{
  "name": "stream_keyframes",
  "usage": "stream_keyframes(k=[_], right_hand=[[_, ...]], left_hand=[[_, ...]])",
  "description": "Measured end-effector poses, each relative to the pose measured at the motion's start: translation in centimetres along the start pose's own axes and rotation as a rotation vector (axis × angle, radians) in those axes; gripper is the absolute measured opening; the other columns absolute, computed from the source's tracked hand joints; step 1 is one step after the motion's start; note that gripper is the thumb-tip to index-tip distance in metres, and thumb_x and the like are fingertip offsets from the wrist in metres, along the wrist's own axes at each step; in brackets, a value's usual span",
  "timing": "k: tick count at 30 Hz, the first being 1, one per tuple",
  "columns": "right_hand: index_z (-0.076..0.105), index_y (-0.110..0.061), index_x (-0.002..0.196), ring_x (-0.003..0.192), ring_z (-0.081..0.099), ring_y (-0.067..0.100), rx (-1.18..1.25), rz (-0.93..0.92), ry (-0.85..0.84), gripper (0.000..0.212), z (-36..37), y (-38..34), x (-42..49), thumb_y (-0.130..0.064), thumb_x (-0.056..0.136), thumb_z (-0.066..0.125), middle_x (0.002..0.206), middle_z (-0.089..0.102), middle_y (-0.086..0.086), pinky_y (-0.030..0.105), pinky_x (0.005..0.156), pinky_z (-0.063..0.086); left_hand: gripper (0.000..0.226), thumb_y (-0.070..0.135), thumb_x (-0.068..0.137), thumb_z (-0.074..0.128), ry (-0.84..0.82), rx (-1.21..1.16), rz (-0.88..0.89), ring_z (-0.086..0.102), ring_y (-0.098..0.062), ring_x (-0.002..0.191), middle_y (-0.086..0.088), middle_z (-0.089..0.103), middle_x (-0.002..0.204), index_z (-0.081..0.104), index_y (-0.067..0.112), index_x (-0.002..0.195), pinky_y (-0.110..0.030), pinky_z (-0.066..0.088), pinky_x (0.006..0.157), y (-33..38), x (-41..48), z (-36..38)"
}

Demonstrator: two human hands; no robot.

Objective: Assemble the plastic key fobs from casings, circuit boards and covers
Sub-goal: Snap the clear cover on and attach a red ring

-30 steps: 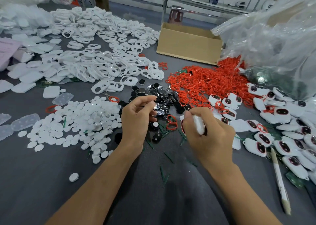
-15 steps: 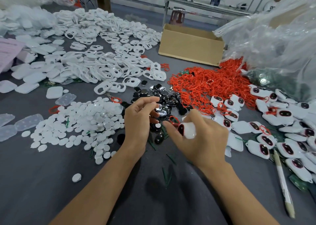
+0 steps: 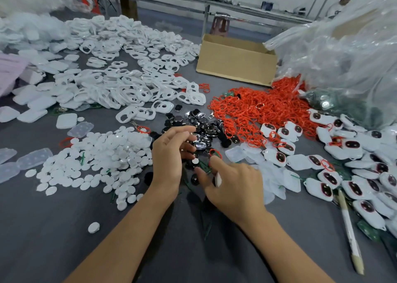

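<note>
The fob (image 3: 218,179) is a small white plastic shell. It sits just below the middle of the frame, tucked in the right hand (image 3: 234,188), and only a thin white edge of it shows. It looks light, hard and smooth, so I think it could slip. The best place to hold it is by its two long sides, so the front stays free for the next part. A hard squeeze might pop it apart. The right grip is half curled: the lower fingers hold the fob in, while the first finger (image 3: 219,165) sticks out toward a red ring (image 3: 215,153). The left hand (image 3: 169,155), just to the left, hangs over the black buttons (image 3: 206,127) with bent fingers. I cannot tell if its grip pinches a piece. On the grey counter (image 3: 64,239), white discs (image 3: 103,160) lie at the left and done fobs (image 3: 328,177) at the right.
</note>
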State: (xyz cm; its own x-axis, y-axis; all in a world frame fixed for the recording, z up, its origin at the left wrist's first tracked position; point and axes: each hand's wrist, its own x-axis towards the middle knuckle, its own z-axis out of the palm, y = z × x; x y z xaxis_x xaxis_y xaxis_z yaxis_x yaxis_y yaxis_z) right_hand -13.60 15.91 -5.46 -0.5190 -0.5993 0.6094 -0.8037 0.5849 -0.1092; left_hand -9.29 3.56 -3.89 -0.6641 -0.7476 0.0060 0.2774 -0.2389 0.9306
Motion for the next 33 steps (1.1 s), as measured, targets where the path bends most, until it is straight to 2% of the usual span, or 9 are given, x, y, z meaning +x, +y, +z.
stream_keyframes(k=[2,4,8,13,17,19,22,28,33], right_hand=[[0.053,-0.016,0.063,0.044,0.053,0.031,0.065,0.092,0.060,0.037,-0.3,0.4,0.4,-0.048,0.074,0.069,0.045,0.053,0.000,0.026,0.040,0.032],[0.060,-0.017,0.067,0.052,0.056,0.017,0.299,0.211,0.138,0.031,-0.6,0.9,0.8,-0.045,0.074,0.071,0.054,0.060,-0.005,0.031,0.049,0.043],[0.064,-0.024,0.081,0.066,0.055,-0.001,0.660,0.354,0.126,0.009,-0.8,1.4,1.1,-0.022,0.082,0.073,0.073,0.064,-0.016,0.009,0.060,0.037],[0.065,-0.019,0.099,0.073,0.063,0.008,0.808,0.481,-0.014,0.015,-0.3,1.9,0.9,-0.008,0.090,0.060,0.086,0.067,-0.014,0.026,0.068,0.050],[0.065,-0.019,0.091,0.069,0.062,0.005,0.925,0.517,-0.050,0.019,-0.2,1.7,0.8,-0.001,0.085,0.065,0.078,0.068,-0.016,0.020,0.064,0.050],[0.065,-0.017,0.090,0.071,0.063,0.009,0.990,0.538,-0.063,0.019,-0.2,1.6,0.8,0.001,0.084,0.065,0.078,0.070,-0.008,0.021,0.066,0.049],[0.065,-0.010,0.096,0.073,0.063,0.030,1.085,0.578,-0.048,0.013,-0.1,1.8,0.8,0.000,0.086,0.064,0.086,0.071,0.009,0.038,0.069,0.049],[0.060,0.004,0.114,0.080,0.070,0.021,1.444,0.677,-0.098,0.028,-0.1,1.8,1.1,0.011,0.088,0.052,0.099,0.071,0.018,0.024,0.068,0.056],[0.063,0.000,0.102,0.076,0.070,0.019,1.575,0.728,-0.149,0.022,-0.3,2.1,1.3,0.009,0.086,0.051,0.086,0.073,0.012,0.021,0.064,0.054]], left_hand=[[0.024,0.003,0.092,0.049,-0.002,0.005,0.005,0.057,-0.012,0.058,0.000,0.066,0.071,0.072,0.010,0.088,-0.020,0.047,0.050,0.0,0.1,-0.1],[0.024,0.002,0.091,0.051,-0.019,0.022,0.013,0.057,-0.012,0.057,-0.001,0.066,0.071,0.073,0.012,0.087,-0.021,0.047,0.049,-0.1,0.1,-0.1],[0.024,0.003,0.088,0.056,-0.128,0.141,0.030,0.059,-0.015,0.062,-0.004,0.069,0.074,0.075,0.018,0.085,-0.031,0.047,0.057,-0.4,-0.1,0.0],[0.022,0.005,0.086,0.058,-0.177,0.192,0.039,0.060,-0.012,0.061,-0.002,0.069,0.073,0.075,0.018,0.086,-0.028,0.047,0.057,-0.6,-0.1,0.1],[0.023,0.001,0.087,0.056,-0.136,0.166,0.029,0.059,-0.013,0.061,-0.004,0.068,0.072,0.075,0.014,0.085,-0.030,0.047,0.058,-0.5,0.0,0.1],[0.023,0.001,0.087,0.056,-0.126,0.165,0.022,0.060,-0.013,0.061,-0.004,0.068,0.071,0.074,0.013,0.085,-0.031,0.047,0.060,-0.5,0.0,0.1],[0.022,-0.001,0.086,0.057,-0.121,0.171,0.015,0.060,-0.014,0.064,-0.005,0.068,0.072,0.074,0.013,0.085,-0.030,0.047,0.063,-0.4,0.0,0.2],[0.021,-0.002,0.086,0.056,-0.099,0.171,0.017,0.058,-0.016,0.065,-0.010,0.069,0.079,0.074,0.009,0.088,-0.036,0.046,0.067,-0.3,-0.1,0.3],[0.022,-0.001,0.087,0.056,-0.078,0.168,0.019,0.058,-0.016,0.062,-0.006,0.068,0.074,0.074,0.010,0.086,-0.039,0.046,0.066,-0.3,-0.1,0.2]])
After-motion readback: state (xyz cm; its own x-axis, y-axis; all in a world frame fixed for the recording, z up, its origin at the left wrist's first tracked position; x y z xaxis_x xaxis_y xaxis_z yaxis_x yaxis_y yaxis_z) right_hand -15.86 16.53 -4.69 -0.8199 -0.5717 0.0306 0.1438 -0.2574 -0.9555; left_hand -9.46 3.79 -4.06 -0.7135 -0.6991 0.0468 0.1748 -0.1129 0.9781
